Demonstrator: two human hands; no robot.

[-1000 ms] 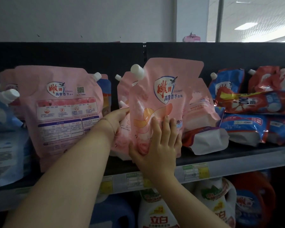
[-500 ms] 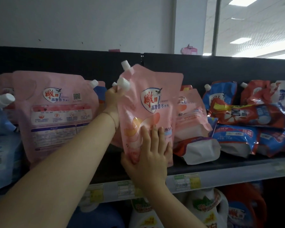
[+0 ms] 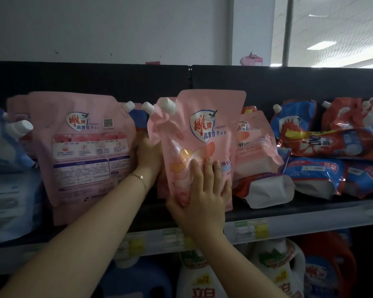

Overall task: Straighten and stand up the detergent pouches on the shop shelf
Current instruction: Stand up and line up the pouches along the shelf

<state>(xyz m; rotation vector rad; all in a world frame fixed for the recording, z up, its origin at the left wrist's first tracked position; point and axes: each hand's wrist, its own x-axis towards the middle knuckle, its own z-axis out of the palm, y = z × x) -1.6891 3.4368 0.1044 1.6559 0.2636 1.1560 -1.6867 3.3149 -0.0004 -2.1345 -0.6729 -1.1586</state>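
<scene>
Pink pouch [image 3: 205,136] stands upright on shelf [image 3: 299,220], right hand [image 3: 199,203] fingers [image 3: 209,168] straight, flat on its lower front. Left hand [image 3: 149,155] at its left edge, fingers hidden, grip unclear. Earlier the left hand was up by the spout [image 3: 167,106] and the pouch was tilted.

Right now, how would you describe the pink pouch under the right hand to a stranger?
On the black upper shelf, near its middle, a pink plastic pouch with a white screw cap stands upright under the flat right hand. Unlike the pink back-facing pouch on its left, with a QR code, it shows an orange swirl.
</scene>
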